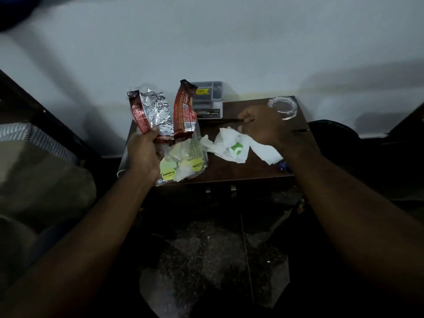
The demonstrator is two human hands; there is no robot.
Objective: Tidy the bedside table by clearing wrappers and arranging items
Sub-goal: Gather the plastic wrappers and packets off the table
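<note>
Above the bedside table, the left hand grips foil wrappers and a clear bag. The right hand pinches a thin dark stick beside crumpled white paper.

Crinkled shiny foil wrappers, wooden table

Red-and-silver wrappers; white crumpled paper; dark brown table

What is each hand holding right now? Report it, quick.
Left hand: grips red foil wrappers.
Right hand: fingers pinch a thin dark stick.
</note>
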